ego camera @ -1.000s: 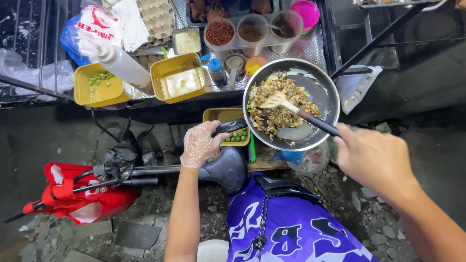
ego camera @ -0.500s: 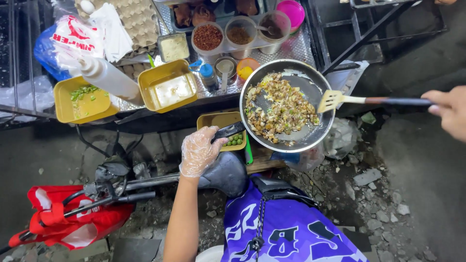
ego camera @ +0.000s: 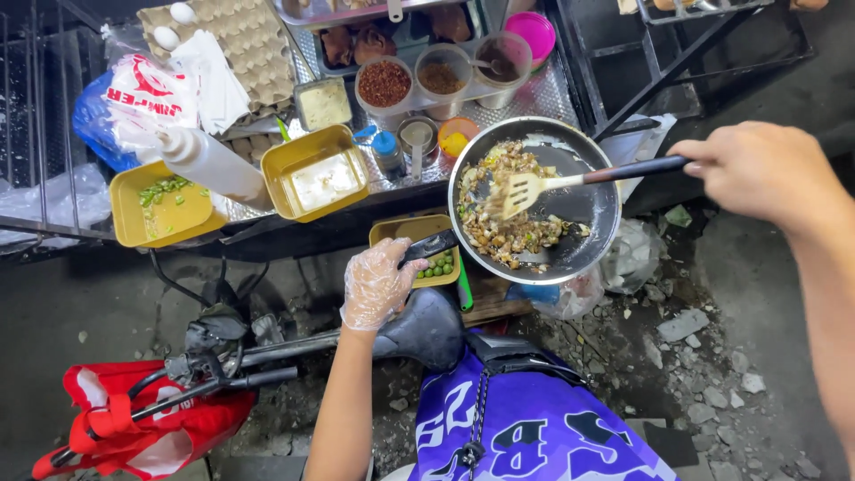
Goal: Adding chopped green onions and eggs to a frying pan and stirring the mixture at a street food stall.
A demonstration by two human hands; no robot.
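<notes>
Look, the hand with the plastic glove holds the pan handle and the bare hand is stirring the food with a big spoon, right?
Nearly. The head view shows the bare right hand holding a slotted spatula, not a spoon. The gloved left hand does grip the pan handle.

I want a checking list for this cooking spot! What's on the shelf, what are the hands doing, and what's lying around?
Surface: metal counter, crowded.
Job's things: dark pan of chopped mixed food; slotted spatula in it.
Clutter: yellow trays, squeeze bottle, egg carton, spice cups, pink lid.
Hands: left hand, in a clear glove, grips the pan handle; right hand holds the spatula handle.
Cables: dark cords under the counter.
Surroundings: red bag, rubble on the ground.
</notes>
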